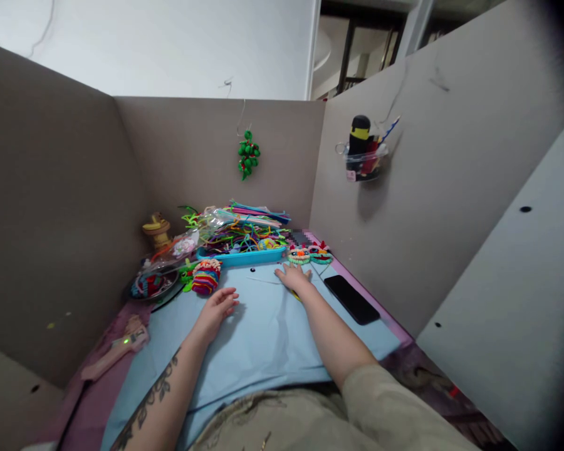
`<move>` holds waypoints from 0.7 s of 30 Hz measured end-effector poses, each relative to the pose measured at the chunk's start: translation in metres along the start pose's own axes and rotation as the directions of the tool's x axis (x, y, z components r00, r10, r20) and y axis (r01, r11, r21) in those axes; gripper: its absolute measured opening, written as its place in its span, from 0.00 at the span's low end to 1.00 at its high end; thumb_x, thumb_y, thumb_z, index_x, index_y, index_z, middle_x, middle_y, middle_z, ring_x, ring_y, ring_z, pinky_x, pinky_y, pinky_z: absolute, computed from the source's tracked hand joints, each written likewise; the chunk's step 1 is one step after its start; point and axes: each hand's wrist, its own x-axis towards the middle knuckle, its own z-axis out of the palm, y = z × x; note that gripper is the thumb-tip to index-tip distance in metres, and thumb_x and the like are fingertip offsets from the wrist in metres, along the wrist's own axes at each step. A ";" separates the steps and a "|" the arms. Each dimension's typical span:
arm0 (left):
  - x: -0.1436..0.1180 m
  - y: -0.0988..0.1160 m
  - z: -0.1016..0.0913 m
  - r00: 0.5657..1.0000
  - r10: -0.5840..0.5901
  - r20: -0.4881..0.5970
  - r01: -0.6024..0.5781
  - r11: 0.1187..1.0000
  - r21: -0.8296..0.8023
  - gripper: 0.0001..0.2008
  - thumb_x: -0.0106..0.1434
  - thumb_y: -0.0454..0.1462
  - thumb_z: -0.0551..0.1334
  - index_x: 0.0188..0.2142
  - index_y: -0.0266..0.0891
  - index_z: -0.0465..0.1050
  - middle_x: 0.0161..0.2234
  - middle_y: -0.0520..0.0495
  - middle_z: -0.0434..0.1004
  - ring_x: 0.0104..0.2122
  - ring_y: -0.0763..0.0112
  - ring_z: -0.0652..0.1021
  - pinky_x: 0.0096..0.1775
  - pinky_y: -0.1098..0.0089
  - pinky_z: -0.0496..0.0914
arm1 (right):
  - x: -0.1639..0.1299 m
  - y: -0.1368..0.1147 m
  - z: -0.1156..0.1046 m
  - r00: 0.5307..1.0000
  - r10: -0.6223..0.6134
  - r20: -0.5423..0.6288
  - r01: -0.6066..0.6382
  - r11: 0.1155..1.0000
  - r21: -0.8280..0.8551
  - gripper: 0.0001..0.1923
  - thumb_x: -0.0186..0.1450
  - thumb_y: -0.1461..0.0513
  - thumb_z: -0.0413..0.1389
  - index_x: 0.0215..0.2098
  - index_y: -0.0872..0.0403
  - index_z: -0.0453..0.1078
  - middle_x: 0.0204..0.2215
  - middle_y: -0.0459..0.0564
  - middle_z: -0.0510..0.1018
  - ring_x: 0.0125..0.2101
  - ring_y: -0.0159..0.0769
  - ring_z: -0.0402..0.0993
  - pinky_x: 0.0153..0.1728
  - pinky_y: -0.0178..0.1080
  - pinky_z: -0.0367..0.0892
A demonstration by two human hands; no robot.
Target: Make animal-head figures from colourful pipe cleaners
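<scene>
My right hand [294, 277] reaches over the light blue table cover [258, 338] with its fingers spread. It is just in front of two round, colorful pipe-cleaner faces [309, 254]. A small yellow piece [296, 296] shows by its wrist, mostly hidden. My left hand [220, 308] hovers near the cover with loosely bent, parted fingers and nothing visible in them. Nearest to it is a striped, rainbow-colored bundle [207, 277], beside a green pipe-cleaner figure [187, 275]. A thin pale strip [262, 280] lies left of my right fingertips.
Behind lies a blue tray [242, 257] heaped with pipe cleaners. A black phone [351, 299] rests at right; a pink glue gun [120, 347], its green light lit, lies at left near a dark bowl [155, 285]. Grey partitions enclose the table. A clear cup [365, 156] hangs on the right one.
</scene>
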 end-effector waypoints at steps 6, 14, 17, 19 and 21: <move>0.000 0.006 -0.008 0.847 0.382 -0.369 -0.342 0.924 0.172 0.15 0.52 0.43 0.61 0.38 0.37 0.69 0.32 0.47 0.72 0.29 0.72 0.72 0.32 0.72 0.66 | -0.007 0.006 -0.016 0.960 -0.181 -0.214 0.229 0.947 0.226 0.19 0.65 0.56 0.41 0.43 0.52 0.69 0.43 0.52 0.74 0.45 0.40 0.66 0.48 0.41 0.56; 0.012 0.000 -0.031 0.471 0.516 -0.715 -0.383 0.850 0.362 0.16 0.55 0.41 0.57 0.44 0.39 0.62 0.39 0.46 0.68 0.36 0.71 0.71 0.39 0.70 0.65 | -0.005 0.033 -0.029 0.943 -0.189 -0.274 0.276 0.903 0.328 0.11 0.57 0.62 0.48 0.30 0.54 0.73 0.29 0.49 0.75 0.33 0.38 0.68 0.39 0.37 0.60; 0.018 -0.006 -0.036 0.461 0.484 -0.744 -0.321 0.872 0.369 0.18 0.55 0.40 0.58 0.45 0.40 0.60 0.42 0.45 0.66 0.38 0.71 0.70 0.41 0.69 0.65 | -0.015 0.019 -0.017 0.911 -0.398 -0.111 0.413 0.886 0.212 0.08 0.55 0.62 0.52 0.29 0.54 0.72 0.31 0.49 0.74 0.36 0.37 0.66 0.41 0.35 0.58; 0.021 -0.010 -0.039 0.472 0.467 -0.747 -0.281 0.883 0.375 0.18 0.54 0.40 0.57 0.44 0.40 0.60 0.43 0.45 0.65 0.40 0.70 0.70 0.43 0.68 0.64 | -0.020 0.007 -0.008 0.895 -0.445 -0.042 0.447 0.889 0.100 0.08 0.54 0.60 0.55 0.31 0.55 0.72 0.34 0.50 0.72 0.40 0.38 0.63 0.43 0.36 0.56; 0.025 -0.013 -0.042 0.481 0.453 -0.751 -0.256 0.891 0.374 0.18 0.54 0.39 0.57 0.44 0.40 0.60 0.44 0.45 0.65 0.40 0.69 0.69 0.44 0.67 0.64 | -0.023 -0.003 -0.001 0.906 -0.423 -0.004 0.423 0.906 -0.002 0.10 0.54 0.60 0.55 0.33 0.56 0.72 0.37 0.53 0.70 0.43 0.39 0.61 0.45 0.36 0.54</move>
